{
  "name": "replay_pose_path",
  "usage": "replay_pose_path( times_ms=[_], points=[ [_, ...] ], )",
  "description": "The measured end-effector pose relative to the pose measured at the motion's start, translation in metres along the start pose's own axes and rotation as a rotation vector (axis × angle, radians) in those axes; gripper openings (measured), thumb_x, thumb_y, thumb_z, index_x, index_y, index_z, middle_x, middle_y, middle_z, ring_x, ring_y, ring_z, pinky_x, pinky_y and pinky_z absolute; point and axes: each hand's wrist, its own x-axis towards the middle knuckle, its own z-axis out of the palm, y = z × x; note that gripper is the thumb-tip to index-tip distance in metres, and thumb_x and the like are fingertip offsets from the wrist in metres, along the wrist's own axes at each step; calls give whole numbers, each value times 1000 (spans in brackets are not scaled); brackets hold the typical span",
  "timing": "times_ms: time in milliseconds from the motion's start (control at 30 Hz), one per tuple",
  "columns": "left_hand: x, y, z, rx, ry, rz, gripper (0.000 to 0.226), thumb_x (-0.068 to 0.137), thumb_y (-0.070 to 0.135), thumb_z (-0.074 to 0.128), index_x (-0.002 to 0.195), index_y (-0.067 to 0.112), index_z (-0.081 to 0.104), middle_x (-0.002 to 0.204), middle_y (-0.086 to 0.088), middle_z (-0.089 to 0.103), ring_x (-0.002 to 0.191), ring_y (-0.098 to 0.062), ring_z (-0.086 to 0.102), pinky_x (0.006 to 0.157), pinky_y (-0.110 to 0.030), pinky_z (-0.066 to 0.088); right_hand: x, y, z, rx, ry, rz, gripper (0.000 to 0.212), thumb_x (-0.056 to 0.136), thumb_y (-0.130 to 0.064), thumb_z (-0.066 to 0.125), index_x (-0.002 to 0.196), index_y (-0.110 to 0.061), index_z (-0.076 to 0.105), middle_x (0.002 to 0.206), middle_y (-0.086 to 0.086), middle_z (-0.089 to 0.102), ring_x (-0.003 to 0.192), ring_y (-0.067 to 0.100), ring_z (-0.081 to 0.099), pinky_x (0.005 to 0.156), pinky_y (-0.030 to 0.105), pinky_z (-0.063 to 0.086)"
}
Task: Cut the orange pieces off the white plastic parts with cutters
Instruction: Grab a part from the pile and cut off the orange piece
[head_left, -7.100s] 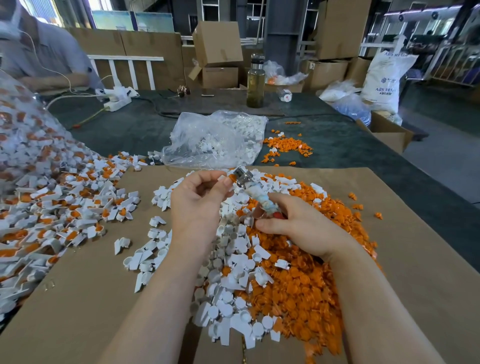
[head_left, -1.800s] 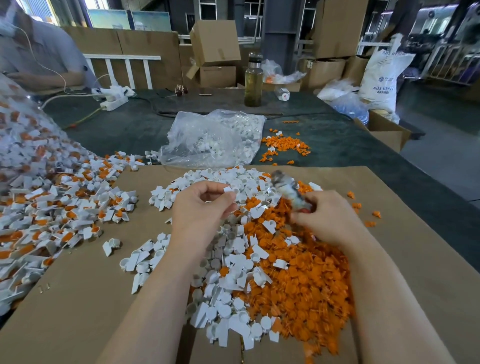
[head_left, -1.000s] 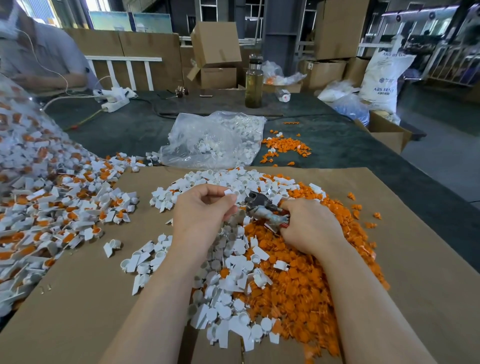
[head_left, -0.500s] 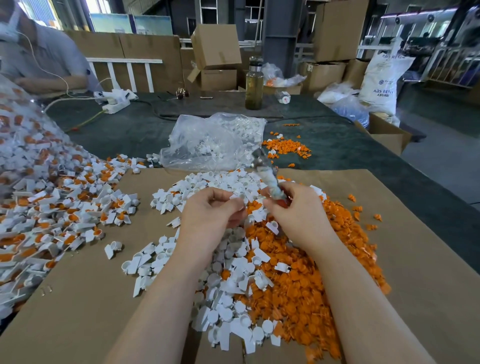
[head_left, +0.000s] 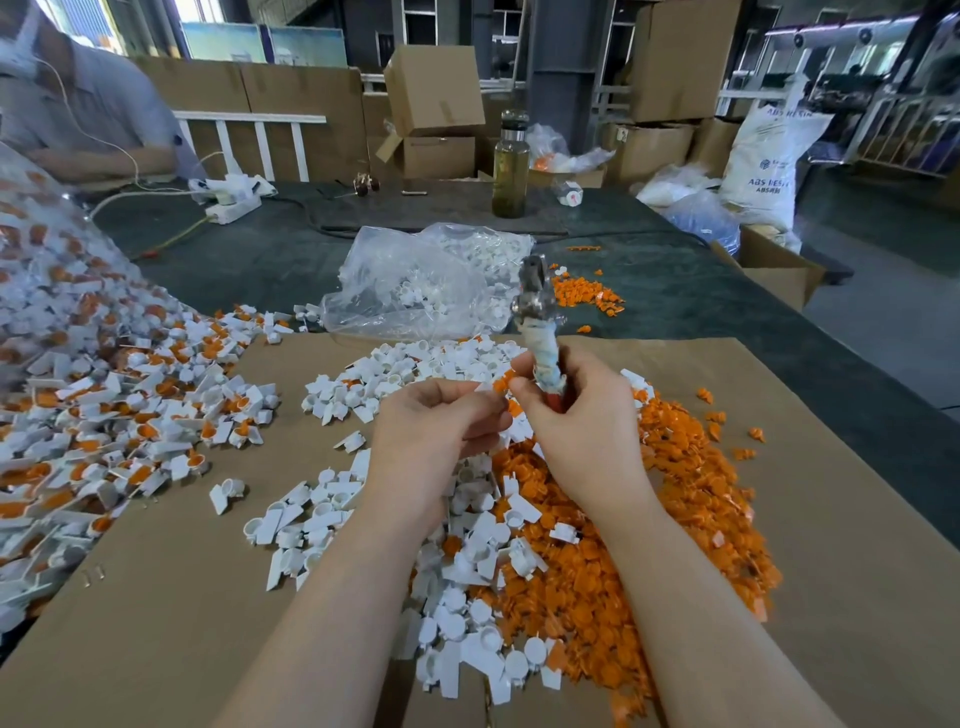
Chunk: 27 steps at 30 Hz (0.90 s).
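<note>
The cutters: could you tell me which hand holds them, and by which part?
The right hand grips the cutters by their wrapped handles, head pointing up.

Stacked cardboard boxes (head_left: 434, 88) and a dark pillar (head_left: 558, 67) behind a green-covered table (head_left: 249, 260), apparently daylit.

Cutters (head_left: 535, 306): bare grey metal head w/ dull sheen; handles wrapped in frayed whitish cloth tape, red plastic grip showing below. Small white plastic parts (head_left: 332, 519): smooth, semi-matt. Cut-off orange plastic pieces (head_left: 675, 519): smooth, slight gloss. Brown cardboard sheet (head_left: 156, 597): matt, paper-faced. Dark green table cover (head_left: 270, 260): matt, felt-like, rough-ish. Clear plastic bag (head_left: 415, 280): thin, crinkled, glossy. Tall glass bottle (head_left: 510, 171): clear, shiny, metal-look cap.
</note>
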Motion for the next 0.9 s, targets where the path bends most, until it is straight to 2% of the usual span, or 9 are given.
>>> replay_pose_path(
  times_ms=[67, 233, 300, 433, 500, 700, 833, 900],
  points=[
    [0, 1, 0, -19, 1, 0, 18, 81, 0, 74, 96, -6, 68, 76, -20, 74, 66, -22, 73, 61, -29, 61, -1, 0, 0, -66, 18, -19, 11, 88, -20, 71, 98, -17, 66, 85, -10, 68, 80, 4, 64, 68, 19, 51],
    [0, 1, 0, -16, 8, 30, 16, 81, 2, 75, 94, -5, 70, 74, -18, 74, 64, -20, 72, 61, -27, 60, -4, -2, 1, -159, 51, -81, 18, 86, -18, 71, 90, -29, 57, 73, -21, 56, 80, -6, 56, 61, 5, 39],
    [-1, 1, 1, 9, 19, 55, 11, 81, 2, 76, 90, -3, 73, 72, -16, 74, 63, -19, 72, 57, -24, 58, -4, -2, 2, -150, 62, -84, 18, 86, -19, 71, 90, -29, 56, 74, -19, 57, 81, -3, 57, 61, 5, 39],
    [-3, 3, 3, 73, 50, 115, 3, 80, 2, 77, 82, 2, 74, 69, -12, 74, 63, -17, 73, 55, -20, 55, -4, -2, 2, -156, 79, -92, 20, 85, -16, 71, 90, -28, 56, 74, -20, 56, 72, -3, 56, 60, 6, 38],
    [-3, 2, 5, 132, 79, 162, 5, 80, 3, 78, 81, 4, 74, 68, -10, 74, 63, -16, 73, 56, -19, 55, -4, -2, 3, -160, 82, -104, 22, 84, -14, 72, 88, -28, 55, 71, -20, 54, 70, -4, 55, 58, 6, 37],
    [-4, 1, 6, 284, 146, 247, 13, 79, 14, 81, 74, 22, 74, 66, 1, 74, 67, -15, 74, 69, -30, 61, -4, -3, 4, -131, 88, -104, 22, 83, -14, 72, 88, -27, 55, 74, -15, 58, 72, 1, 57, 60, 9, 40],
    [-6, 1, 8, 358, 174, 288, 17, 77, 20, 83, 69, 29, 71, 64, 7, 73, 64, -17, 73, 60, -25, 59, -5, -3, 6, -165, 100, -119, 22, 82, -12, 72, 81, -24, 54, 68, -15, 54, 71, 6, 55, 57, 10, 37],
    [-6, 1, 7, 365, 170, 293, 18, 78, 18, 83, 70, 29, 71, 65, 6, 73, 65, -18, 73, 60, -27, 60, -5, -3, 6, -171, 84, -118, 22, 81, -10, 72, 82, -24, 55, 68, -15, 54, 76, 6, 55, 57, 10, 38]
  ],
)
